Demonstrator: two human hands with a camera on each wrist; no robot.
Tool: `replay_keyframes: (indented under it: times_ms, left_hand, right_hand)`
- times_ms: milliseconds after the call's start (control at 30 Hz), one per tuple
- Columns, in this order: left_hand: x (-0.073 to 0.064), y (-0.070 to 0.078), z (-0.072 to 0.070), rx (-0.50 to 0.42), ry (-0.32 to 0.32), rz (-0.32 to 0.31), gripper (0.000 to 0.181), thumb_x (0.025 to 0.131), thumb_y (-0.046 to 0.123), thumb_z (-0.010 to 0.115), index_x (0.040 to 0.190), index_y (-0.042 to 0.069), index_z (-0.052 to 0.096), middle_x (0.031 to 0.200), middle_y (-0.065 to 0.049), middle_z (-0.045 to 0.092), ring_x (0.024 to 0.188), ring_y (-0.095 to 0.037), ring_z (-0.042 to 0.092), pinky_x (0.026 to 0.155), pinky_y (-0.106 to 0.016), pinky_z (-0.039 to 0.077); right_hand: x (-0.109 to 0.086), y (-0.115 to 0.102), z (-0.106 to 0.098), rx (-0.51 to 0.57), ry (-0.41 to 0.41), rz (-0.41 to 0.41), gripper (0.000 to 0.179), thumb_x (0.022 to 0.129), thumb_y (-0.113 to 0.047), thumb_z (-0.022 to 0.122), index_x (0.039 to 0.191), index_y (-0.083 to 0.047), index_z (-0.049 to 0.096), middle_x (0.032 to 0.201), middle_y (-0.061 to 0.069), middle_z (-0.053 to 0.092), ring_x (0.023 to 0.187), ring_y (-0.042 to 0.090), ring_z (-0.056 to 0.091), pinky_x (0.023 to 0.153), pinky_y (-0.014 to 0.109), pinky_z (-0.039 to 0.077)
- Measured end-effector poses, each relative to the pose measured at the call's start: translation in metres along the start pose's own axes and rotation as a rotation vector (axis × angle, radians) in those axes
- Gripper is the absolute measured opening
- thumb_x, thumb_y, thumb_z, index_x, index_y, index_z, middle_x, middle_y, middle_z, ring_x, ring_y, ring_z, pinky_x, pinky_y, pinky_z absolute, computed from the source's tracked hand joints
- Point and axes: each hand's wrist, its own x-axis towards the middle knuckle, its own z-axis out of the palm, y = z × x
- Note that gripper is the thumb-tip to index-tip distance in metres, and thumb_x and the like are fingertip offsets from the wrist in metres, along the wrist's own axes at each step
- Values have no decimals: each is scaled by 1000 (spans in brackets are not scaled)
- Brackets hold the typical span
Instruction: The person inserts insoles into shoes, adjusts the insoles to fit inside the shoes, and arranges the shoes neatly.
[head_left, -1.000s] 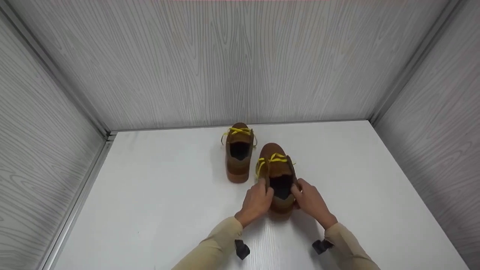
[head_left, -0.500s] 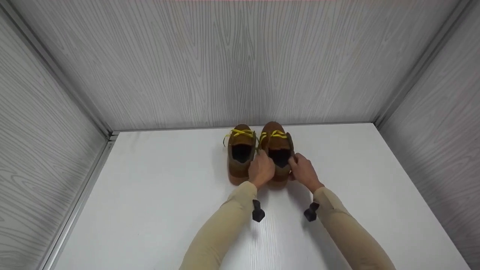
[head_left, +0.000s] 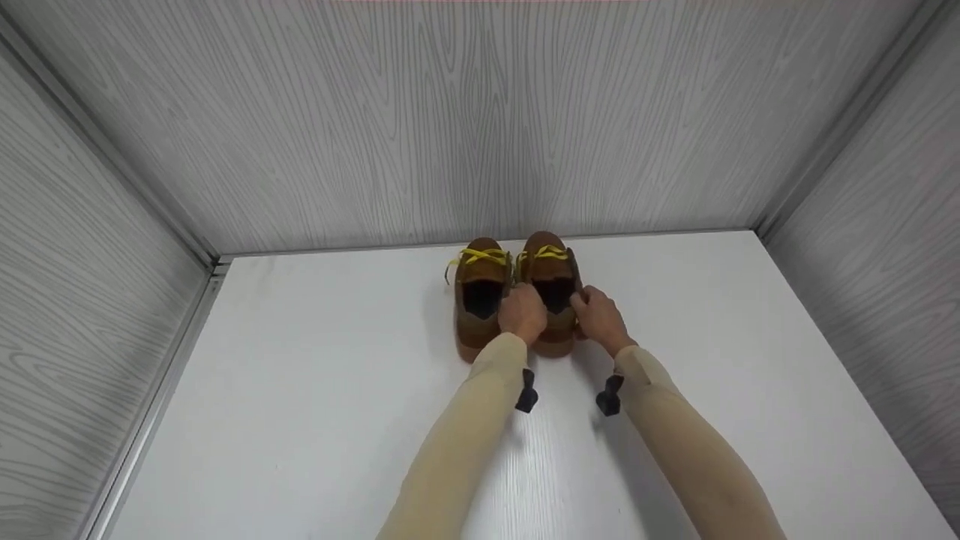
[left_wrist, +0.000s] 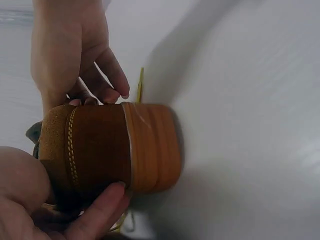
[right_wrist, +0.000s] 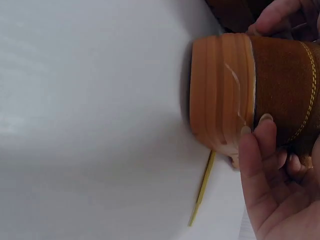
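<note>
Two brown shoes with yellow laces stand side by side in the head view, toes toward the back wall. The right-hand shoe (head_left: 557, 324) is held at both sides of its heel. My left hand (head_left: 523, 311) grips its left side, between the two shoes, and partly covers it. On the opposite side my right hand (head_left: 601, 318) pinches the collar, thumb near the opening. The left-hand shoe (head_left: 472, 330) stands close beside my left hand. Stitched heel leather (left_wrist: 97, 145) and a layered tan sole (right_wrist: 220, 90) fill the wrist views. A yellow lace end (right_wrist: 202, 187) hangs down beside the sole.
The shoes are on a white tabletop (head_left: 322, 390). A grey wood-grain panel (head_left: 480, 120) rises right behind the toes. Similar panels (head_left: 60, 262) close off the left and right sides, with metal strips along the corners.
Both hands have carried the right-hand shoe forward toward the back wall. It now stands level with the left-hand shoe and close beside it. The grip looks the same.
</note>
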Motion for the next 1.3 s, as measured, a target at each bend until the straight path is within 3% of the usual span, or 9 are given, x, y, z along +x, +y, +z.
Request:
replay_keyframes:
  times_ms: [200,367,700,900,1000,1100,1167,1233,1300]
  left_hand:
    - [-1,-2,-3,64,-28,34,22,97,15,53,106,3,69,100,-10,69,92,-22,66,73,-34,54]
    - [0,-4,-2,84,-34,13,23,98,15,52,109,4,69,103,-10,68,94,-23,66,76,-35,53]
    - [1,-3,6,90,-21,54,24,99,13,48,106,2,68,98,-10,69,89,-22,66,72,-34,54]
    - [1,-9,11,83,-13,46,24,98,14,50,110,-2,64,100,-13,68,91,-24,66,73,-35,54]
    - [-4,-11,10,50,9,105,30,100,17,47,116,-3,63,102,-16,67,92,-28,66,74,-38,53]
    - [-17,-12,4,-87,-14,136,42,103,28,37,113,-3,64,99,-16,66,91,-30,65,76,-42,52]
    - [-27,-14,-3,-159,-23,181,50,104,36,31,110,-1,64,95,-14,65,87,-29,64,74,-42,51]
    - [-39,-22,-10,-215,4,268,49,104,40,30,103,5,64,90,-8,64,82,-23,63,71,-39,51]
    - [-51,-36,-17,-203,103,427,40,102,39,37,105,9,64,91,-3,63,78,-17,62,68,-34,51]
  right_hand:
    - [-3,-7,4,18,-54,59,28,99,-25,36,106,-2,51,86,11,55,68,19,59,58,30,51]
    - [-4,-10,10,54,-93,67,30,99,-24,35,110,0,50,86,13,55,64,19,59,56,31,52]
    - [-2,-4,10,-34,-66,48,36,99,-23,33,116,3,51,100,20,59,69,22,62,56,32,52]
    - [5,2,15,-9,-75,48,37,99,-26,33,116,2,50,99,19,59,72,22,61,57,33,53]
    - [8,3,10,30,-120,67,36,101,-30,32,108,2,48,92,16,55,70,22,61,61,36,54]
    - [4,1,-2,34,-154,78,45,102,-41,31,105,1,46,90,14,52,74,26,61,67,42,54]
    - [-1,0,-11,-31,-129,42,55,100,-52,27,106,0,46,93,14,53,79,28,60,71,44,51]
    - [-11,-1,-15,-113,-60,-16,64,97,-60,23,109,-2,47,98,15,56,85,30,60,74,46,48]
    - [-22,0,-16,-199,8,-91,70,96,-63,23,118,-2,49,110,17,57,97,33,58,80,49,45]
